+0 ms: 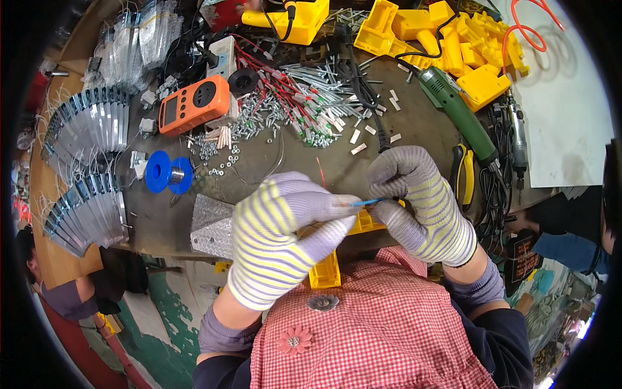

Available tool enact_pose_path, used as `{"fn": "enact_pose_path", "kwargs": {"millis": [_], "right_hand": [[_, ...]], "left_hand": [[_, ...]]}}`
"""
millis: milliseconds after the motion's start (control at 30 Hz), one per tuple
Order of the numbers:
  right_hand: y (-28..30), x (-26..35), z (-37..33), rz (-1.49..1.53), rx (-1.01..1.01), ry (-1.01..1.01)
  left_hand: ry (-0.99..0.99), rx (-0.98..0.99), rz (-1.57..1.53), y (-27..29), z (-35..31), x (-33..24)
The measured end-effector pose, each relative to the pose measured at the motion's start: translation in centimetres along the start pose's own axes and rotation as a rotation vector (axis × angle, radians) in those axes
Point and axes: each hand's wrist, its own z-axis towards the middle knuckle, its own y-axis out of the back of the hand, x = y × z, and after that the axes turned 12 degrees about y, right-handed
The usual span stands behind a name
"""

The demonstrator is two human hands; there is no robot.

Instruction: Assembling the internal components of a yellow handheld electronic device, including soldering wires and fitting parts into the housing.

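In front of my chest, my left hand [282,230], in a striped work glove, pinches a short blue wire [367,202] between thumb and fingertips. Gloved the same way, my right hand [427,207] has its thumb and curled fingers closed at the wire's other end, which looks dark; its tip is hidden in the fingers. Beneath both hands lies a yellow plastic housing [326,271] at the table's front edge, partly covered by the gloves. Close to my left wrist is a sheet of bubble wrap [212,223].
Left are fanned metal strips [91,123], a blue spool [159,172] and an orange meter [194,105]. Screws and red-wired parts [298,97] heap at the back. Right are a green electric screwdriver [457,113], yellow-handled pliers [464,174] and yellow housings [483,84].
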Motion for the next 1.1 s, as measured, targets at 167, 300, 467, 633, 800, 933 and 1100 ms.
{"fn": "enact_pose_path", "kwargs": {"millis": [167, 300, 467, 633, 800, 933, 1100], "right_hand": [[0.2, -0.1, -0.2, 0.064, -0.033, -0.023], [0.4, -0.2, -0.2, 0.034, -0.032, 0.008], [-0.8, 0.3, 1.2, -0.145, 0.072, 0.002], [-2.4, -0.2, 1.0, -0.144, -0.046, 0.016], [-2.1, -0.5, 1.5, -0.115, -0.075, 0.046], [-1.8, -1.2, 0.4, 0.153, -0.173, -0.109], [-2.4, -1.7, 0.9, -0.15, 0.2, 0.074]], "left_hand": [[0.029, -0.178, 0.117, -0.4, 0.2, -0.6], [-0.21, -0.053, 0.376, 0.9, 0.2, 0.3], [-0.141, -0.027, 0.281, -0.2, 0.0, 0.4], [0.3, -0.206, -0.531, -2.6, -1.4, 0.1], [0.345, -0.695, -0.601, -2.3, -1.0, 1.2], [0.236, -0.496, -0.224, 1.4, -3.2, 2.9], [-0.107, -0.135, 0.757, 1.3, -6.6, 3.3]]}}
